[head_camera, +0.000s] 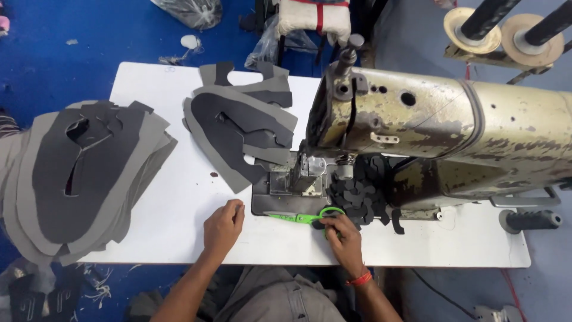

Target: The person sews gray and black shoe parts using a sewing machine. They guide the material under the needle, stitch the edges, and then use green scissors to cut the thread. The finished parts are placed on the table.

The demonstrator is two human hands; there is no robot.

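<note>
Right hand (342,234) grips green scissors (301,217); left hand (223,226) rests curled.

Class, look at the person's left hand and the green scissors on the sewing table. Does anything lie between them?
Nothing visible does. The left hand rests on the white table, and only bare table and the edge of the dark machine plate separate it from the green scissors, whose handle the right hand touches.
</note>
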